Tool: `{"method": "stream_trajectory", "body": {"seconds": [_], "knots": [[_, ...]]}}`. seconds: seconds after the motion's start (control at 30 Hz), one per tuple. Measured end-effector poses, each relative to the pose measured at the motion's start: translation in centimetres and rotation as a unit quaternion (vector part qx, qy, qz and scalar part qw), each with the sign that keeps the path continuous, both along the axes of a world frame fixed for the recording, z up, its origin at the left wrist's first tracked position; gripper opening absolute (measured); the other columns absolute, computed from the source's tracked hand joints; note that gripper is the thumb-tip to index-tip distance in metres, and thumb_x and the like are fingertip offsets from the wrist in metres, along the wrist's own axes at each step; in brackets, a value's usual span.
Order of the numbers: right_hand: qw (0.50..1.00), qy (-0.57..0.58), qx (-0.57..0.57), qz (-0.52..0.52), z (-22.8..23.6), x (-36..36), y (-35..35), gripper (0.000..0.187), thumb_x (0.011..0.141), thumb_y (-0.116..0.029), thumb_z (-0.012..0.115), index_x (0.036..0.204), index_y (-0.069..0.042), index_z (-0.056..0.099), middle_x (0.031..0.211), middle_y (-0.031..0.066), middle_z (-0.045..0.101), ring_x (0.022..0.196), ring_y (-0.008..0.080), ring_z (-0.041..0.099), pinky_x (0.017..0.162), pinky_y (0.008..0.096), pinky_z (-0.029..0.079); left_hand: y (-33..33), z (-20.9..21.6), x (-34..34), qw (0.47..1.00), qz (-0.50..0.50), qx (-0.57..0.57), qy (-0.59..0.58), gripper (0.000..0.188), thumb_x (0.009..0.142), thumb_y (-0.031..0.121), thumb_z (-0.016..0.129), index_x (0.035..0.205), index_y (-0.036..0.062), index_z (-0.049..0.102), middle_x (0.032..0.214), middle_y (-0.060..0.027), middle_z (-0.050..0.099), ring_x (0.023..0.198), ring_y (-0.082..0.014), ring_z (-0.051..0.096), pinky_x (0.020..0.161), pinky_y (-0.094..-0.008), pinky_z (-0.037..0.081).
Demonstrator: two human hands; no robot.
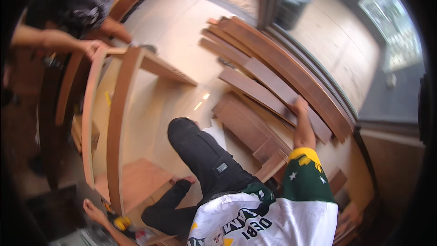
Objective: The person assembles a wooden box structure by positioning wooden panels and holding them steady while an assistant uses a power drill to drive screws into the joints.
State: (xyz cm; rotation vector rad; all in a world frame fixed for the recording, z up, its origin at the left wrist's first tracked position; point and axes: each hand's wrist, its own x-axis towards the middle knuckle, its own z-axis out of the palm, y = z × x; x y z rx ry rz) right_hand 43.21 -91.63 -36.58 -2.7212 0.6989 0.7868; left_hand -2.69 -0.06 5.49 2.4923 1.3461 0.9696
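Note:
My right hand (299, 105), arm stretched forward, has its fingers closed on the edge of a long brown wooden plank (273, 82) among others on the floor. Slight blur softens the fingertips. At the lower left my left hand (94, 210) has loosely curled fingers with nothing visible in them. It is close to the lower end of a standing wooden frame (122, 123) and to a yellow and black power tool (121, 222). Another person's hand (94, 48) rests on the far top end of that frame.
More brown boards (248, 118) lie in front of my knees, and long strips (291, 70) run along the glass door track. A wooden panel (136, 182) lies by the frame's base. The other person (68, 9) crouches at the far left. Outside the door stands a grey bin (292, 2).

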Motion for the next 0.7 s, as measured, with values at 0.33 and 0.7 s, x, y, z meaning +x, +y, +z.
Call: {"method": "stream_trajectory", "body": {"seconds": [0.33,0.7], "knots": [[0.995,0.046,-0.054,0.076,1.5,-2.1,-0.8,0.12,0.068,-0.063,0.092,0.157,-0.006,0.037,0.158,0.014,0.046,0.15,0.0321,0.042,0.118,0.0601,0.041,-5.0,-1.3,-16.7,0.867,0.264,-0.364,-0.213,0.073,0.103,0.057,0.06,0.154,0.0075,0.048,0.146,-0.0182,0.059,0.122,-0.031,0.065,0.1,-0.0428,0.054],[0.99,-0.103,0.043,0.086,5.3,-5.6,2.4,0.094,0.073,-0.07,0.078,0.124,0.008,0.064,0.133,0.0288,0.063,0.129,0.0431,0.059,0.107,0.0504,0.048,-3.1,-2.6,-3.6,0.925,0.061,-0.352,-0.13,0.059,0.103,0.017,0.068,0.153,-0.0055,0.046,0.141,-0.0214,0.064,0.119,-0.0271,0.069,0.096,-0.0357,0.058]]}}
